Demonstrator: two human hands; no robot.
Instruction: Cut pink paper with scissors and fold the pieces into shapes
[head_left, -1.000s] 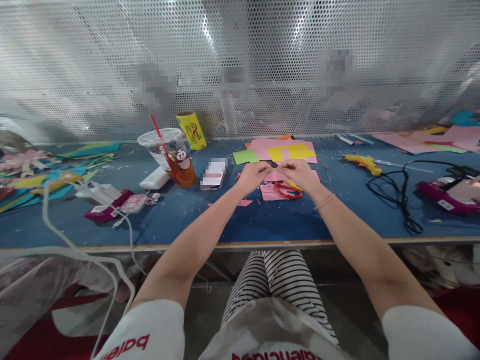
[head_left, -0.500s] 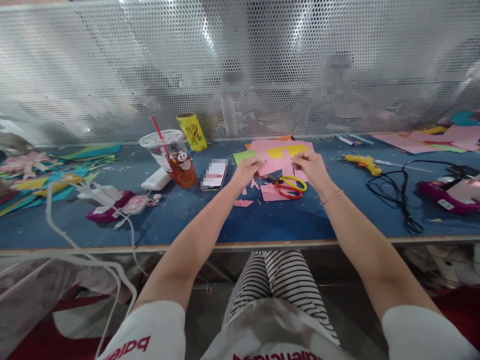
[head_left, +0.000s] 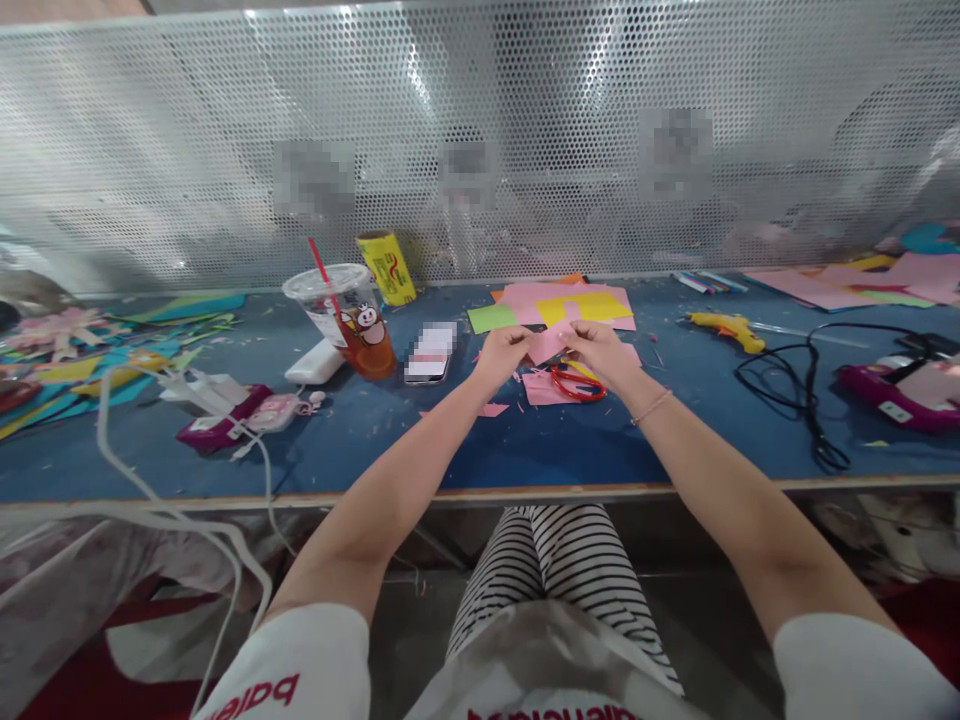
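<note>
Pink paper (head_left: 546, 347): while it is between the bench's (head_left: 555, 462) front and back edges, it is not put down yet.
Grip: left hand (head_left: 504, 354) and right hand (head_left: 601, 350) pinch its sides.
Pink bits (head_left: 493, 410): cut already, it seems; what is left, I can't tell.

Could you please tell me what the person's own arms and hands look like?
The left sleeve and right sleeve are short and white, the left with red lettering. The left hand and right hand are ungloved, the right with a thin bracelet at the wrist.
</note>
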